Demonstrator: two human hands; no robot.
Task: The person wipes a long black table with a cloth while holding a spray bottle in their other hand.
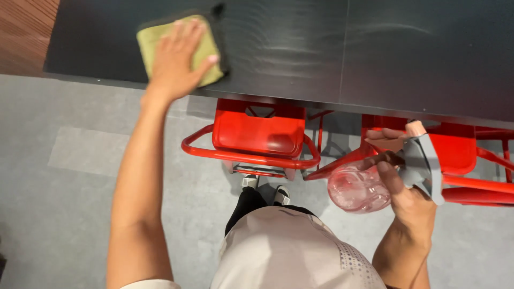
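Observation:
My left hand (pixel 176 59) lies flat, fingers spread, pressing a yellow-green cloth (pixel 151 36) onto the black tabletop (pixel 332 48) near its front left corner. My right hand (pixel 404 184) grips a spray bottle (pixel 360 188) with a clear pinkish body and a grey trigger head (pixel 423 160), held below the table's edge, over the floor and beside a red chair. Faint wet streaks show on the tabletop to the right of the cloth.
Two red metal chairs (pixel 257 134) (pixel 466 155) are pushed under the table's front edge. Grey floor (pixel 64 203) lies on the left and below. My feet in dark shoes (pixel 265 188) stand just behind the left chair. A wooden surface (pixel 24 29) shows at the far left.

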